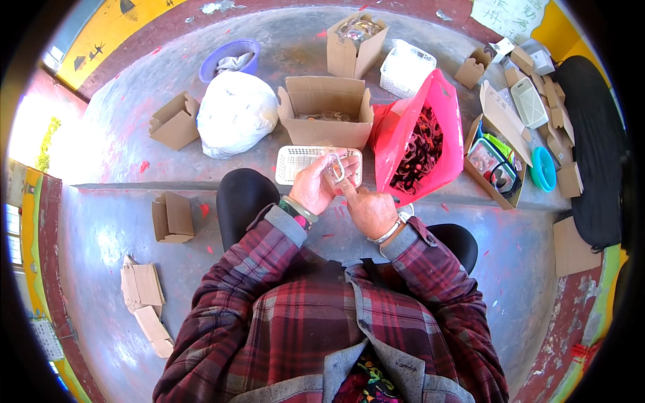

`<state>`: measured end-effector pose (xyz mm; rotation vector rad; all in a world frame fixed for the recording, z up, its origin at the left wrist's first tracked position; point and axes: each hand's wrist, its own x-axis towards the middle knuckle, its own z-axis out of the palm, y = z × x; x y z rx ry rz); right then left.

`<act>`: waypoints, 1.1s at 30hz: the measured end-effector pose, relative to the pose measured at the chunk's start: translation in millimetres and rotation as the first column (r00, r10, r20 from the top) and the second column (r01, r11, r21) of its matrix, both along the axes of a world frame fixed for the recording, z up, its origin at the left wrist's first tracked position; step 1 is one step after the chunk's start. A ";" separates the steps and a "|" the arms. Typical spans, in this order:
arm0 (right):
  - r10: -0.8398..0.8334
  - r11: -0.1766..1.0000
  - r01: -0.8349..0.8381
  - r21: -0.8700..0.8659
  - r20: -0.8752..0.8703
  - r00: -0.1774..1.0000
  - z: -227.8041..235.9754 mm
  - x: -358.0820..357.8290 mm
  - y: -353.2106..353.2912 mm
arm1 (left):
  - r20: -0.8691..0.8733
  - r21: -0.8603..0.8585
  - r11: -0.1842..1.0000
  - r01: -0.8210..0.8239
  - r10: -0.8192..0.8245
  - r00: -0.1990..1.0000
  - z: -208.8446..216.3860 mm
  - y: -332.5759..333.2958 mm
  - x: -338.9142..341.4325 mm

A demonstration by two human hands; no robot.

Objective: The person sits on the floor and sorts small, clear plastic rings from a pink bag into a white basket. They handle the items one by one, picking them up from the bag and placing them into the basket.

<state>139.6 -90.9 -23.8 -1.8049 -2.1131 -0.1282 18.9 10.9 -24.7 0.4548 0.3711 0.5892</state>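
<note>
Over the front of a white plastic basket (285, 176), my left hand (310, 188) is turned palm up with its fingers closed around a small clear loop-shaped piece (335, 168). The piece looks like transparent plastic; its exact kind is too small to tell. My right hand (371, 213) comes in from the right, its fingers curled and its index fingertip against the lower end of the same piece. Right of my hands stands a pink bag (449, 153), its mouth wide, filled with dark and reddish loops (420, 151). A cardboard box (324, 94) with clear-looking contents stands behind the basket.
A white stuffed bag (236, 114), a purple basin (250, 48) and a small carton (176, 122) lie to the left on the raised ledge. Another carton (359, 57) and a white basket (407, 67) stand farther back. Boxes and a teal basin (543, 169) crowd the right.
</note>
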 end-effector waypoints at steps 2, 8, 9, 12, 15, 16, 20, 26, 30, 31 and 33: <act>-0.007 1.000 0.007 0.003 -0.016 1.000 -6.3 1.7 0.6 | -0.004 0.017 1.000 -0.026 0.026 1.000 0.7 -1.8 0.4; -0.095 0.985 0.099 -0.144 0.034 0.995 -2.8 -1.9 1.4 | 0.031 0.110 0.994 0.013 -0.017 0.999 1.9 -8.5 3.4; -0.104 0.977 0.109 -0.184 0.037 0.994 -2.3 -2.2 1.3 | 0.028 0.108 0.994 0.014 -0.017 0.999 3.6 -9.9 4.2; -0.094 0.983 0.096 -0.159 0.015 0.995 -7.3 3.4 0.4 | 0.021 0.112 0.992 0.053 -0.056 0.998 3.7 -9.7 3.2; -0.093 0.983 0.088 -0.161 -0.024 0.995 2.1 1.1 -0.2 | 0.017 0.098 0.992 0.076 -0.078 0.997 1.6 -9.8 1.8; -0.093 0.982 0.088 -0.167 -0.019 0.996 2.1 -0.3 0.2 | 0.017 0.091 0.993 0.078 -0.080 0.997 1.4 -10.0 1.4; -0.044 0.998 0.043 -0.055 -0.012 0.999 -9.7 -3.2 0.3 | 0.033 0.081 0.994 0.080 -0.083 0.996 -2.4 -9.3 1.3; -0.056 0.997 0.056 -0.046 0.004 0.998 -9.7 -10.0 -1.5 | -0.013 0.066 0.991 0.113 -0.112 0.994 3.8 -9.8 0.2; -0.040 0.992 0.039 -0.120 -0.003 0.999 -3.9 -11.0 -3.5 | -0.033 0.057 0.990 0.127 -0.125 0.992 3.1 -10.5 0.5; -0.058 0.990 0.058 -0.125 0.004 0.998 -4.7 -12.1 -3.9 | -0.038 0.052 0.990 0.130 -0.128 0.991 2.4 -10.6 1.0; -0.094 0.986 0.096 -0.135 0.019 0.995 -7.4 -14.7 -4.5 | -0.056 0.073 0.987 0.142 -0.138 0.989 3.8 -12.4 2.1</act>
